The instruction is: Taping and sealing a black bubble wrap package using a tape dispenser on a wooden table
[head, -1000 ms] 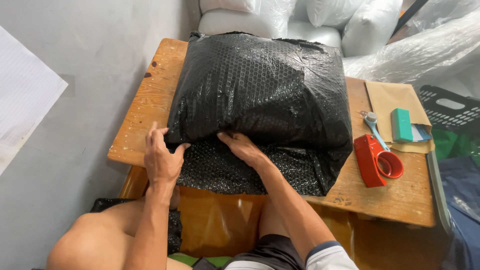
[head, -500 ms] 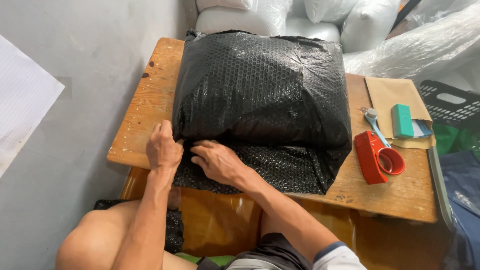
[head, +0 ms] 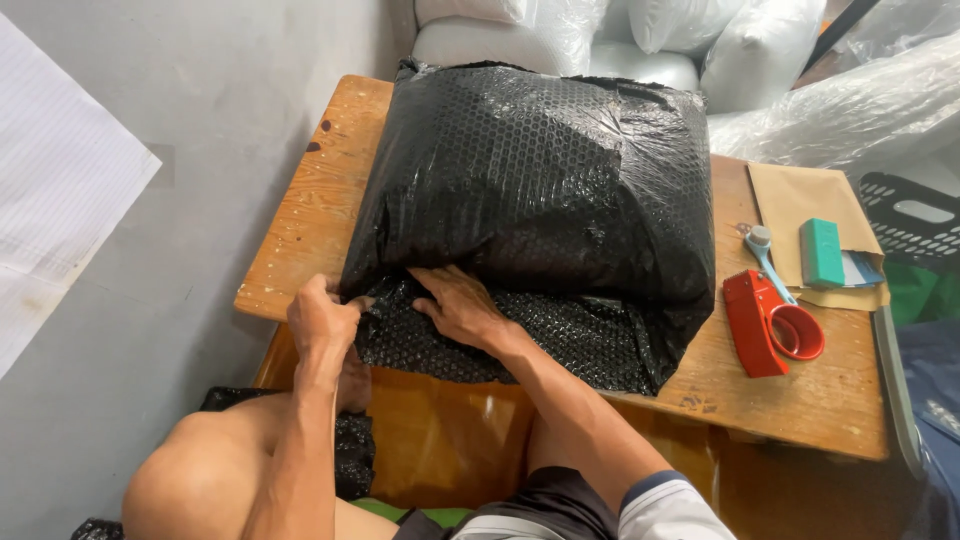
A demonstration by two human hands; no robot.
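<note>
Black bubble-wrap parcel (head: 540, 190) fills the middle of the frame and lies on a wooden table (head: 310, 210). It is a big, puffy, pillow-like bundle, close to square, so its long axis is hard to tell; it seems to run a little more from the lower edge of the frame toward the upper edge. Its loose open end, a flat flap of the same wrap (head: 520, 335), points to the lower edge of the frame, toward the person.

Left hand (head: 322, 318) is at the lower left corner of the parcel, with the fingers curled closed and pinching the edge of the wrap there. Right hand (head: 460, 305) lies flat and open on the flap, just under the bulging part, with the fingers spread and pressing down; it grips nothing.

At the right side of the frame, well apart from the hands, a red tape dispenser (head: 765, 325) lies on the table. Just above it are a small cutter with a pale handle (head: 768, 255), a green block (head: 822, 252) and a brown paper envelope (head: 795, 200). At the upper edge of the frame are white bags in clear plastic (head: 690, 30).
</note>
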